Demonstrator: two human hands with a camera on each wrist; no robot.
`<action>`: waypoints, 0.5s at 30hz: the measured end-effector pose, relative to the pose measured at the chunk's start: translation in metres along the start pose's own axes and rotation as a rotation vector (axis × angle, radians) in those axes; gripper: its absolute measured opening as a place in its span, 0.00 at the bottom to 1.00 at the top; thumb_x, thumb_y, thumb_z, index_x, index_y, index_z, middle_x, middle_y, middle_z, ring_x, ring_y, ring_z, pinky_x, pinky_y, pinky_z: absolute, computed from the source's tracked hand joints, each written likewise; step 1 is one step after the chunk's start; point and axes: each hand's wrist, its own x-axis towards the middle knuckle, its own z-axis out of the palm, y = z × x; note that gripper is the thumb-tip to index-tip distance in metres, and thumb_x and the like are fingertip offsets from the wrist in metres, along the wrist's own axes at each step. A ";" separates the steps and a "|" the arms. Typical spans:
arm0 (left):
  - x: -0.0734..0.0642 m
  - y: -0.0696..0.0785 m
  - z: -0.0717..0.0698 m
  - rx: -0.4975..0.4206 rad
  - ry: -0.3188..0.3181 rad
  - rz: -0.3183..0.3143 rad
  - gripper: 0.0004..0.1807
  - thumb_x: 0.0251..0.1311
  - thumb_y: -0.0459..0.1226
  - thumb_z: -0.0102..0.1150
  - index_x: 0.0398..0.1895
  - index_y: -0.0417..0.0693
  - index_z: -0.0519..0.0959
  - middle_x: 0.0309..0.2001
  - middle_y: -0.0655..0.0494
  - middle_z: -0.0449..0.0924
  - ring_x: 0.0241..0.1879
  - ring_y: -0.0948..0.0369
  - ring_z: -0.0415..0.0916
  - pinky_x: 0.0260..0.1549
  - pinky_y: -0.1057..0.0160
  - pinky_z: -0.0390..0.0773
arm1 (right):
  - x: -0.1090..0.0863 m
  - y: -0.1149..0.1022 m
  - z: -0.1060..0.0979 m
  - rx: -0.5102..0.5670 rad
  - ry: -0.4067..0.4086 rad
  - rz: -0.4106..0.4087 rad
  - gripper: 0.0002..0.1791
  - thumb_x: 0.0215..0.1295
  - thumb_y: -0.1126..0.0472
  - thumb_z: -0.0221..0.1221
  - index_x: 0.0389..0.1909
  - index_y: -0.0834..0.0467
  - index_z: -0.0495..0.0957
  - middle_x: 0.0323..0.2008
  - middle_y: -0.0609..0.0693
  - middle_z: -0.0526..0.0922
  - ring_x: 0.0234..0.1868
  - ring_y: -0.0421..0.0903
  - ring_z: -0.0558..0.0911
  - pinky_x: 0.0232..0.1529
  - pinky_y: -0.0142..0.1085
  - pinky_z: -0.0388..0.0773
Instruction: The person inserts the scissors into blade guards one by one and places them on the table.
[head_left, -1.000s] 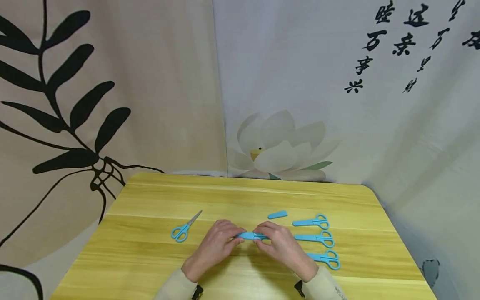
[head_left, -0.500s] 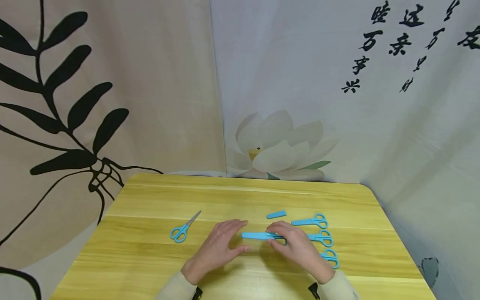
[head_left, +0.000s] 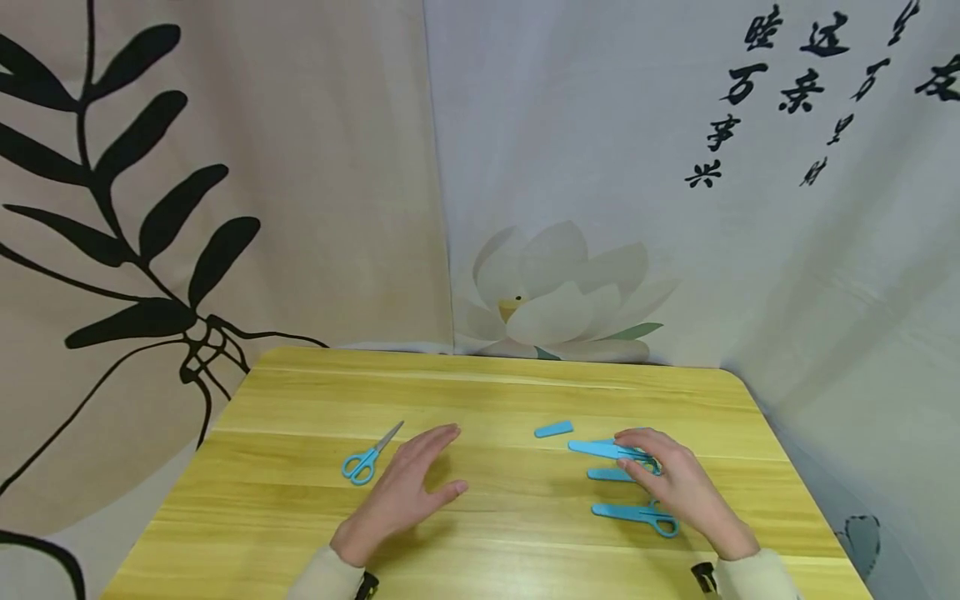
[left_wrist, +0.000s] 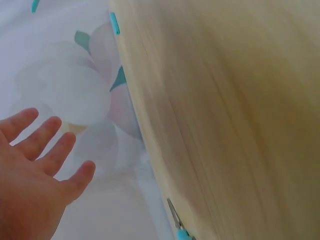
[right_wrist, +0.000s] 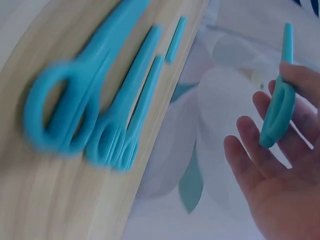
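Observation:
My right hand pinches a pair of light-blue scissors, its blades covered by a blue sheath. It hangs above the table over other sheathed scissors, and the thumb and fingers partly hide its handles in the head view. Below lie three more sheathed pairs: the nearest scissors, the middle scissors and the far scissors. My left hand is spread in the air and holds nothing. Close to its left lies an unsheathed pair of scissors with bare metal blades pointing away.
A loose blue sheath lies behind the middle of the wooden table. Printed curtains hang right behind the table's far edge. Each wrist wears a black strap by a light sleeve.
Both hands held the sheathed scissors together; the left hand let go and drew back left. My right hand carried the scissors right, over the other sheathed ones.

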 end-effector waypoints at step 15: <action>-0.011 -0.012 -0.011 0.018 0.052 -0.011 0.43 0.66 0.57 0.66 0.79 0.51 0.65 0.77 0.51 0.64 0.73 0.41 0.62 0.67 0.32 0.63 | -0.028 0.059 -0.033 -0.049 0.023 0.101 0.14 0.70 0.63 0.67 0.55 0.55 0.83 0.56 0.51 0.85 0.58 0.48 0.80 0.54 0.14 0.64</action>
